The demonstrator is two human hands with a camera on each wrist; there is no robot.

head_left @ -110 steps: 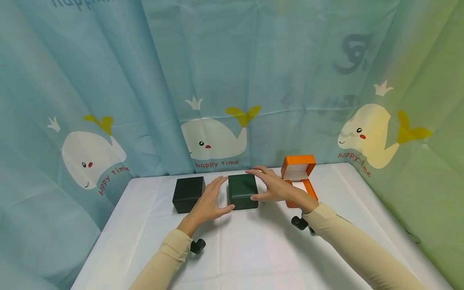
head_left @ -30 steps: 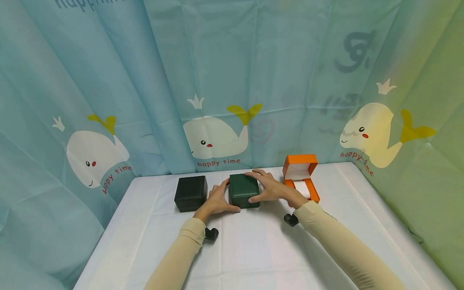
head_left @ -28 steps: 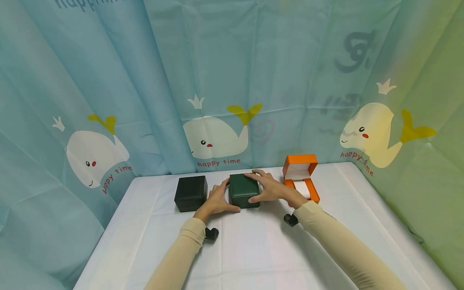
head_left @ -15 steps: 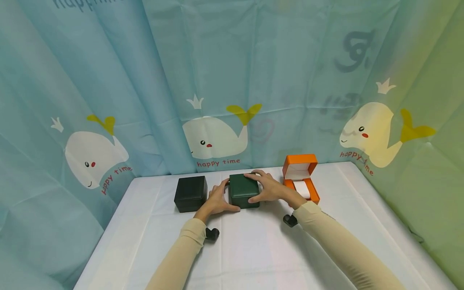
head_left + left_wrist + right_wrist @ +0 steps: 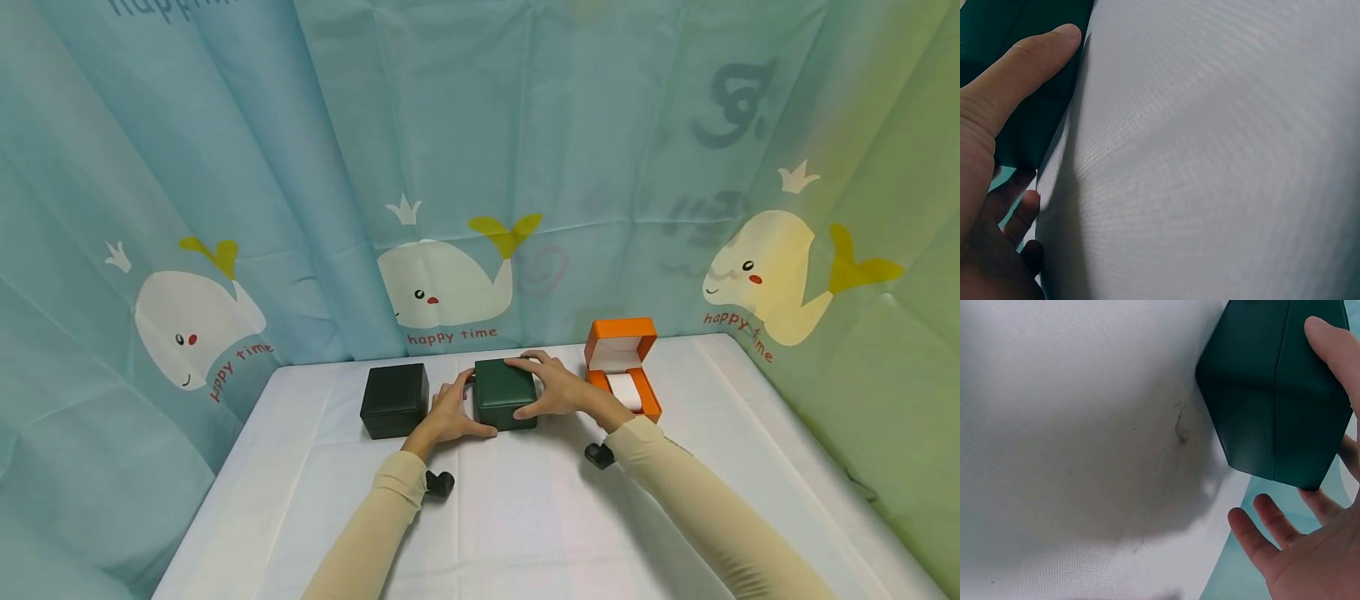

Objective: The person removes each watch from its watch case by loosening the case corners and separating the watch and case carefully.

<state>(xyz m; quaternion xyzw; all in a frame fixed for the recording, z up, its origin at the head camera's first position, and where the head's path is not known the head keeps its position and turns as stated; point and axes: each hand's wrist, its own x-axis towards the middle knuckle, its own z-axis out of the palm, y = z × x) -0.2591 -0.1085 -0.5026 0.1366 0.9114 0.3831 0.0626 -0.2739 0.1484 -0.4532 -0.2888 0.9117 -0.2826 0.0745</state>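
Note:
A closed dark green box with a padded lid sits on the white table. My left hand holds its lower part from the left, thumb on the front below the seam and fingers reaching to the rear. From the right, my right hand grips the upper part, its thumb on the front of the lid and a fingertip at the back. Two other right-hand fingers stand apart from the box in the right wrist view. Left of the left hand is a closed black box.
An orange box stands with its lid raised at the right, a white cushion inside it, behind the right wrist. The white tablecloth runs up to a blue curtain with whale prints.
Since the oldest frame, my left hand has moved right and taken hold of the green box, and my right hand has closed in on it. In the last second both hands stay nearly still.

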